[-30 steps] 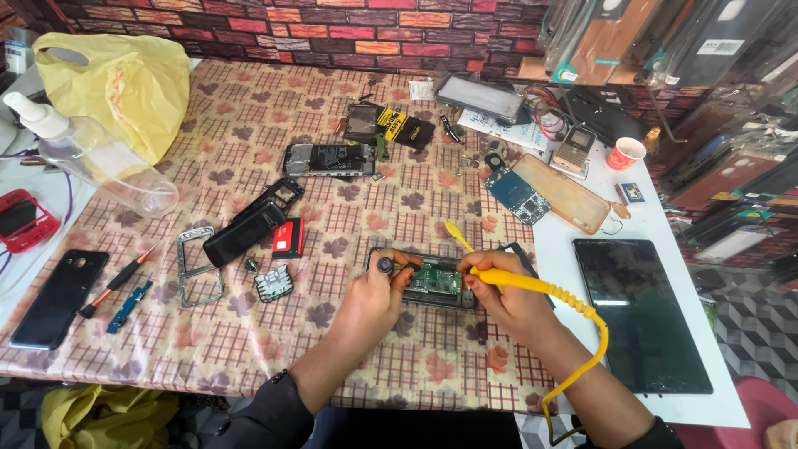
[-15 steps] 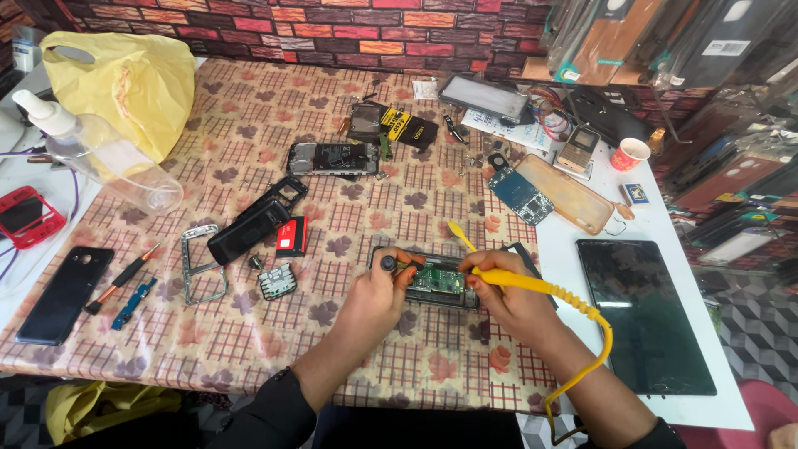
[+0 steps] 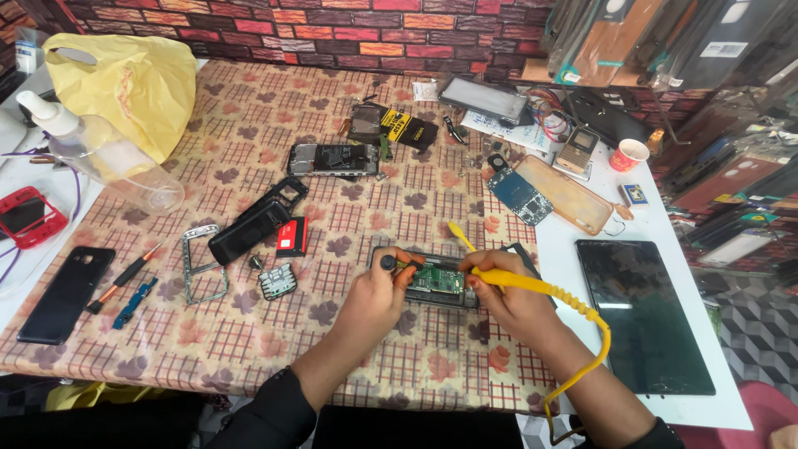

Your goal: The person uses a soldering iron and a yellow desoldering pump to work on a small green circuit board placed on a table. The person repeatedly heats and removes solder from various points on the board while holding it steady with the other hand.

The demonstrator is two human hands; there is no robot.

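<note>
An opened phone (image 3: 432, 281) with a green circuit board showing lies on the patterned tablecloth (image 3: 332, 357) in front of me. My left hand (image 3: 376, 299) grips its left end, fingers on the frame beside a small black round part. My right hand (image 3: 509, 301) rests on the phone's right end and holds a yellow tool (image 3: 532, 281). The tool's thin tip pokes up past the phone's far edge. Its yellow coiled cord (image 3: 592, 349) loops down past my right wrist.
Phone parts lie about: a black housing (image 3: 253, 224), a red battery (image 3: 292, 236), a metal frame (image 3: 202, 264), a small keypad (image 3: 277, 281), screwdrivers (image 3: 125, 283), a black phone (image 3: 66, 291). A dark tablet (image 3: 644, 312) is at right, a yellow bag (image 3: 125, 83) and clear bottle (image 3: 100, 154) at left.
Both hands stay on the opened phone with almost no movement. The view has shifted slightly.
</note>
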